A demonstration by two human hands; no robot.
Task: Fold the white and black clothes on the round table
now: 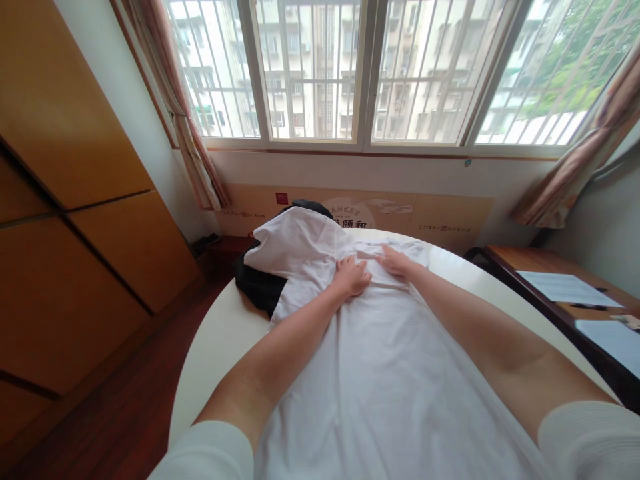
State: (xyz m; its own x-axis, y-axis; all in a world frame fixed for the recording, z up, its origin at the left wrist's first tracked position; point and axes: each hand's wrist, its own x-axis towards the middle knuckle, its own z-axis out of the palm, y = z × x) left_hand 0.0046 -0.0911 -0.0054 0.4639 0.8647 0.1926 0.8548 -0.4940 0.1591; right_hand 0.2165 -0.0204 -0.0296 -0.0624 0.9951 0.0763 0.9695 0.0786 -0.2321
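A white shirt [380, 373] is spread lengthwise over a round white table [210, 353], its near end running toward me. One sleeve fans out at the far left, with the cloth wrinkled around the upper part. My left hand [353, 276] rests on that upper part, its fingers curled into the fabric. Close to its right, my right hand [396, 261] pinches the same cloth; its fingertips are partly hidden in the folds. Beneath the sleeve, a black cloth item [263, 283] sticks out at the table's left edge.
Barred windows [315, 73] with tied curtains [187, 133] stand behind the table. An orange-brown cabinet [110, 253] is at left. On the right, a wooden desk [520, 257] carries papers [565, 288] and pens. A printed beige panel [445, 213] lines the wall below the windows.
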